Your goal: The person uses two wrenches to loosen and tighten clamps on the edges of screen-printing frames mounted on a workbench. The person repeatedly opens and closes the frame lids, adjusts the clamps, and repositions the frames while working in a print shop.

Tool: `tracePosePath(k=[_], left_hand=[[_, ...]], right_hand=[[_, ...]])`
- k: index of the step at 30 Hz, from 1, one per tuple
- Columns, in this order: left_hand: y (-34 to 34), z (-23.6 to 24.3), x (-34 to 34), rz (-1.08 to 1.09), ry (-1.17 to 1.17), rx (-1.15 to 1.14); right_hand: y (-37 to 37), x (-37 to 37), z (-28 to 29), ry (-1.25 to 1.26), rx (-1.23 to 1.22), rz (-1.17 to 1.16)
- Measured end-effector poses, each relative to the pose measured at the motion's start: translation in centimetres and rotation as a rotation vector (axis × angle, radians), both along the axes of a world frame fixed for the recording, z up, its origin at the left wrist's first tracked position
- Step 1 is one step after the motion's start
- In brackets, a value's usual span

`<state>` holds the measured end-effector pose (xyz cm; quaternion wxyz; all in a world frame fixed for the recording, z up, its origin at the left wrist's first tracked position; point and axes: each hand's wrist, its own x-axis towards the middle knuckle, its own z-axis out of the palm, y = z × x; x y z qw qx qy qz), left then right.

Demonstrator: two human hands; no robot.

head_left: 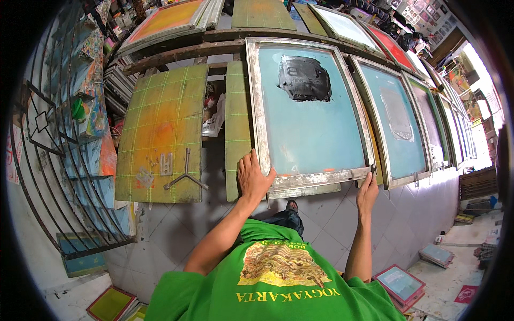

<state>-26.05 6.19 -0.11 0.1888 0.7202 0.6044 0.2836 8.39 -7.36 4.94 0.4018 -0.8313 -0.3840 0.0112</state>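
A silk-screen frame [321, 178] with worn, pale edges and blue mesh lies in front of me, tilted slightly over a board. Thick black ink [305, 79] covers a patch near its far end. My left hand [254, 175] is closed round the near left corner, thumb along the near bar. My right hand [367, 193] pinches the near right corner, where a smear of black ink shows. Under the frame and to its left, a yellow-green board [236, 123] sticks out. The fingers beneath the frame are hidden.
Left of the frame, a grid-lined board [160, 134] bears a Y-shaped socket wrench [186, 175] and a clear plastic piece [166, 164]. Another blue screen [399, 155] stands close on the right. A metal railing [37, 187] curves along the far left. Framed screens [401, 286] lie low at right.
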Motion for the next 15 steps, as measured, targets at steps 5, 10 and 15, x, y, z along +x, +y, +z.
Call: tracePosePath(k=[5, 10, 15], left_hand=[[-0.2, -0.9, -0.6, 0.014, -0.009, 0.076], [-0.3, -0.8, -1.5, 0.024, -0.009, 0.092], [-0.2, -1.2, -2.4, 0.005, -0.016, 0.115]], right_hand=[[-0.9, -3.9, 1.2, 0.270, -0.054, 0.086], [-1.8, -7.6, 0.6, 0.241, -0.117, 0.235], [-2.6, -12.3, 3.4, 0.205, -0.297, 0.532]])
